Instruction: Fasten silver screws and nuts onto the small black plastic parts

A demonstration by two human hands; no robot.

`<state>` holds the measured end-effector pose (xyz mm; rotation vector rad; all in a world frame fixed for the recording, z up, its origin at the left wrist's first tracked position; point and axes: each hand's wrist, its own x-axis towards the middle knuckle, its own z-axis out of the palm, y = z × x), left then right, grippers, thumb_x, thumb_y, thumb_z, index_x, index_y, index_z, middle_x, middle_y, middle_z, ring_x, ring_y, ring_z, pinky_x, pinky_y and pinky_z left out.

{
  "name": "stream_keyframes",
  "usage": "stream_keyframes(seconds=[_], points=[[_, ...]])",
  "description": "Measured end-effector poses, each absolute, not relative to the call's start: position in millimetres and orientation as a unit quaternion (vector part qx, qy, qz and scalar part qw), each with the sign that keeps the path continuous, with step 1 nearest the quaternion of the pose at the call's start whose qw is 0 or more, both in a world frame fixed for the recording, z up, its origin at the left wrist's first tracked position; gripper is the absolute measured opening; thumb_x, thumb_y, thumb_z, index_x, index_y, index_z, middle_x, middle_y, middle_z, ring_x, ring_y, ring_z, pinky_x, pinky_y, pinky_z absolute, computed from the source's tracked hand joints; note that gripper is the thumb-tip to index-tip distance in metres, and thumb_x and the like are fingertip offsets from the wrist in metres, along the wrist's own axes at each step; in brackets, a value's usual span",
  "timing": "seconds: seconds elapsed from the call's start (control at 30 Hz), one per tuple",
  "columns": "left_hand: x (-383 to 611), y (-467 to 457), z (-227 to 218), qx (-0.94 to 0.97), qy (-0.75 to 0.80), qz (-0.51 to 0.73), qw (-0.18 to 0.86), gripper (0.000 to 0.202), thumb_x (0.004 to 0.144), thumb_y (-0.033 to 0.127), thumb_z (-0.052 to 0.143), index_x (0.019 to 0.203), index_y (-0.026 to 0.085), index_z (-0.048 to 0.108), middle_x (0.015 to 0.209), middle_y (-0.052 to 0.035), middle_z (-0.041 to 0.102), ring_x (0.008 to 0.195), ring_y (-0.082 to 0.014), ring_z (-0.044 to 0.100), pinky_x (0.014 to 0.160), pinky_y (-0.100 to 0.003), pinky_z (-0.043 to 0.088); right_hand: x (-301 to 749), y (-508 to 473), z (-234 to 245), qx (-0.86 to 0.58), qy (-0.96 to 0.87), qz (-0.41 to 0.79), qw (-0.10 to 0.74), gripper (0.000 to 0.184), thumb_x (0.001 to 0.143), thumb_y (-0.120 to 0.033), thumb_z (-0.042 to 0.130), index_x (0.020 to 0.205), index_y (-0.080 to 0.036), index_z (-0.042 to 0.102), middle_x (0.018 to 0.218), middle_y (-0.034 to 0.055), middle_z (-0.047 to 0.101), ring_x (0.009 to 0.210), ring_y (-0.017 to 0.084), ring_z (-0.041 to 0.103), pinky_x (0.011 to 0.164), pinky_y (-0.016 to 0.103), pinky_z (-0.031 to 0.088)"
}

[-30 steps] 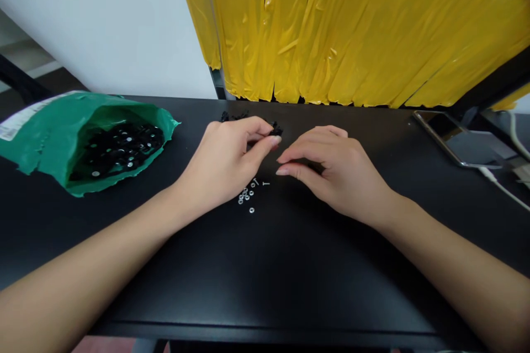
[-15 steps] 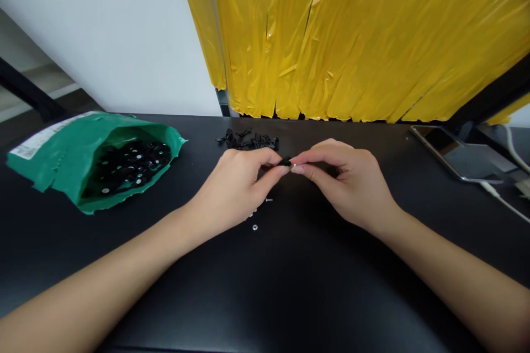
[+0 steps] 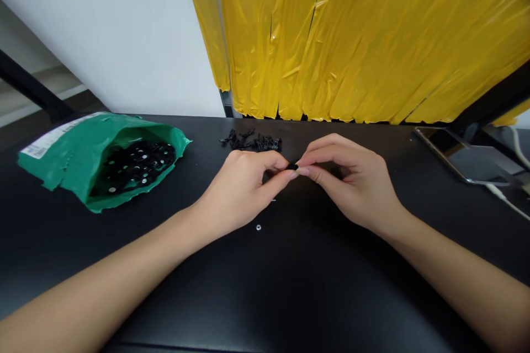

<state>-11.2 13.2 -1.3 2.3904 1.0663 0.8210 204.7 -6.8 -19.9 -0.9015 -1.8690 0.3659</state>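
Between the thumb and forefinger of my left hand (image 3: 242, 187) is a small black plastic piece (image 3: 292, 166), mostly covered by the fingers. My right hand (image 3: 356, 179) meets it from the other side, thumb and forefinger pinched at the piece's end; whatever lies between those fingertips is hidden. Just beyond my left hand lies a loose pile of similar black pieces (image 3: 265, 142). On the table nearer to me is a small round silver part (image 3: 258, 227) with a hole, like a nut. A thin silver sliver (image 3: 274, 200) shows beside my left thumb.
An open green plastic bag (image 3: 66, 151) full of black parts and silver discs lies at the left. A phone (image 3: 447, 157) with a white cable (image 3: 497, 194) rests at the right. Yellow plastic sheeting (image 3: 331, 38) and a white panel (image 3: 144, 33) stand behind the black table (image 3: 273, 298).
My right fingertips have closed in against the black piece, and the shiny bit seen at them before is now covered. The view has shifted slightly, moving everything a little rightward.
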Motion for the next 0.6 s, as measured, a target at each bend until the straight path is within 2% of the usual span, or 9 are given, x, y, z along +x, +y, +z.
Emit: stream_keyframes(seconds=[0.37,0.6], points=[[-12.8,16.2,-3.5,0.878,0.356,0.283,0.150,0.015,0.098,0.028,0.068,0.088,0.019,0.075,0.081,0.0011,0.079,0.074,-0.0169,0.071,0.072,-0.030,0.048,205.0,-5.0,-21.6,-0.361,-0.761,0.244,0.480,0.005,0.095,-0.019,0.076,0.096,-0.024,0.076,0.108,0.0032,0.076,0.103,0.019,0.071,0.094,0.034,0.057],[-16.3,19.3,-0.9,0.901,0.312,0.287,0.092,0.017,0.100,0.030,0.066,0.088,0.020,0.073,0.082,0.0015,0.080,0.076,-0.0183,0.073,0.079,-0.031,0.051,206.6,-4.2,-21.3,-0.385,-0.752,0.275,0.459,0.012,0.095,-0.026,0.076,0.107,-0.025,0.077,0.107,0.0030,0.079,0.101,0.022,0.073,0.093,0.038,0.059]])
